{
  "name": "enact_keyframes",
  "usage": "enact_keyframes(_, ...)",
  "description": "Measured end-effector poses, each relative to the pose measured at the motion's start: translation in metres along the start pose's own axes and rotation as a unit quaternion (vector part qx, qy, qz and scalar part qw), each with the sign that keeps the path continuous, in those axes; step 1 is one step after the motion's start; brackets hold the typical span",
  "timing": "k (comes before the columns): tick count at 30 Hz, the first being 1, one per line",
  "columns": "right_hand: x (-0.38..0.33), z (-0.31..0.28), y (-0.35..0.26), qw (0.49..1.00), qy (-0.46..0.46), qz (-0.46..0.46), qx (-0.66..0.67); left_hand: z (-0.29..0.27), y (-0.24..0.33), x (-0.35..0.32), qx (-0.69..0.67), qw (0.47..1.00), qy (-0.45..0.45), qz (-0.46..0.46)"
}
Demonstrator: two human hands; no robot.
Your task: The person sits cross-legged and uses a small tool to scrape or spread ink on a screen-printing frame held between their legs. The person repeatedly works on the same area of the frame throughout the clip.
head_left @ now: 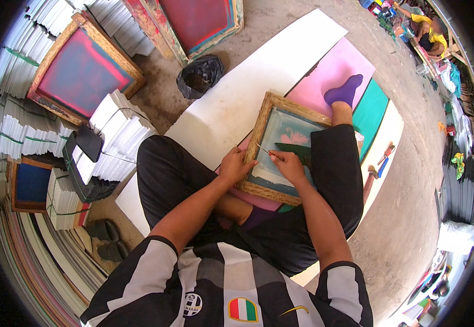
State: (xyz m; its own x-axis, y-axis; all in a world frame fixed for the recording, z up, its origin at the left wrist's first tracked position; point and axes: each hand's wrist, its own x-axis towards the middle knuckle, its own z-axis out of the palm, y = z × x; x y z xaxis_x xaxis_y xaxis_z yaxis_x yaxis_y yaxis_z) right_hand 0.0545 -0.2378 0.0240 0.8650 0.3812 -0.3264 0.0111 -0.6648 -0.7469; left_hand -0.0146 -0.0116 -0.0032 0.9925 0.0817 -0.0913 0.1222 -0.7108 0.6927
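A wooden screen-printing frame (258, 117) lies tilted across my lap and between my legs. Its pale blue-green mesh (284, 122) carries a pink leaf-like motif, and a dark green patch shows beside it. My left hand (237, 165) grips the frame's left wooden side, thumb on top. Between the pinched fingers of my right hand (287, 165) is a thin metal-tipped tool (263, 149), probably a screwdriver. Its tip points at the inner edge of the left side, close to my left hand; whether it touches is too small to tell. Most of its handle is hidden.
Right of my leg lie a hammer (369, 180) and red- and blue-handled tools (385, 158). White board (237, 82) and coloured sheets lie beneath me. Leftward are stacked white sheets (119, 141), another screen frame (84, 71) and a black bag (200, 76). A person in yellow (437, 41) sits far right.
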Motion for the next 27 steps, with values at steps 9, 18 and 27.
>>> enact_keyframes(9, 0.016, -0.020, 0.001, 0.898, -0.174, 0.274, 0.297, -0.003, 0.001, 0.000, -0.001, 1.000, -0.010, -0.012)
enact_keyframes(18, -0.018, -0.018, -0.040, 0.978, 0.075, -0.017, -0.193, 0.001, 0.002, -0.002, -0.002, 1.000, 0.001, -0.024)
enact_keyframes(27, -0.019, -0.015, -0.045, 0.971, 0.058, -0.006, -0.233, -0.005, 0.002, -0.001, -0.028, 1.000, -0.001, 0.003)
